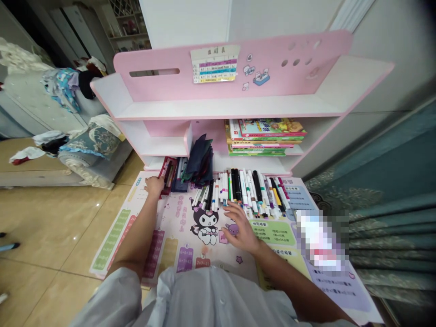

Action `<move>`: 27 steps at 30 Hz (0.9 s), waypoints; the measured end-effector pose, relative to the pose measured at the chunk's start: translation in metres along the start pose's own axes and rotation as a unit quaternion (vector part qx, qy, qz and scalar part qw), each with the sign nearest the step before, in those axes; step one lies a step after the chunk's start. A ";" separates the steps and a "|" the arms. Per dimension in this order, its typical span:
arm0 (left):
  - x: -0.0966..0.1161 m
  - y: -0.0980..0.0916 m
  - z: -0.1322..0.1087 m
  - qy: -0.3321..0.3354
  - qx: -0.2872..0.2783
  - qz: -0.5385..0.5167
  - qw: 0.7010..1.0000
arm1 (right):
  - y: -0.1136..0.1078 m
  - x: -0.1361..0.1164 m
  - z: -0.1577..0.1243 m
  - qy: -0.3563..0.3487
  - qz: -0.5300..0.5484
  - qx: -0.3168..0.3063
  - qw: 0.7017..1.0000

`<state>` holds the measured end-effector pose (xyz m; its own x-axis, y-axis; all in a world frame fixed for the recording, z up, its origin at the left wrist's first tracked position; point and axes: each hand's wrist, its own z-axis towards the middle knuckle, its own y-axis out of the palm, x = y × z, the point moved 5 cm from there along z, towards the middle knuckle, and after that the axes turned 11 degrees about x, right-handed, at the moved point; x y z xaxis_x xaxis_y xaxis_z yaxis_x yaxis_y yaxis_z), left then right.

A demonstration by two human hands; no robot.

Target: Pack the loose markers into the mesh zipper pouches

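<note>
At the desk's far left, my left hand [155,186] is closed against the near left edge of a red pen case [166,175] with pens in it. My right hand [240,229] is over the desk mat with its fingers apart, holding nothing. Just beyond its fingertips lies a long row of markers [254,186], side by side, with white, black and coloured barrels. A dark blue case [180,175] holding more pens sits beside the red one. Dark folded fabric pouches [199,159] lean in a heap next to it.
A pink and white shelf unit [235,108] rises behind the markers, with a stack of books [265,136] on its right. The printed desk mat [225,254] covers the desktop. A blurred-out item [322,240] lies at the right edge, near a teal curtain [391,204].
</note>
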<state>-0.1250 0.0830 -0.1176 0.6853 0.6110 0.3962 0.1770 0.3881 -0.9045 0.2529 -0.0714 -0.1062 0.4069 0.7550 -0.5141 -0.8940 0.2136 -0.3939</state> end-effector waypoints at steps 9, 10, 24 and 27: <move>0.016 0.002 -0.012 0.013 0.001 0.000 1.000 | 0.006 0.003 -0.003 -0.009 0.000 -0.010 1.000; 0.017 0.002 -0.013 0.015 0.004 -0.003 1.000 | 0.006 0.003 -0.003 -0.010 0.001 -0.010 1.000; 0.049 -0.037 -0.078 0.163 0.079 -0.076 0.981 | 0.008 -0.001 -0.002 -0.026 0.010 -0.018 0.999; 0.070 -0.042 -0.094 0.217 0.061 -0.109 0.968 | 0.010 -0.003 -0.004 -0.032 0.010 -0.020 0.999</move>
<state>-0.0181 0.0443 -0.0673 0.8781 0.1694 0.4475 0.2832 0.5700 -0.7713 0.2438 -0.0742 -0.1115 0.3756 0.7976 -0.4719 -0.8930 0.1753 -0.4146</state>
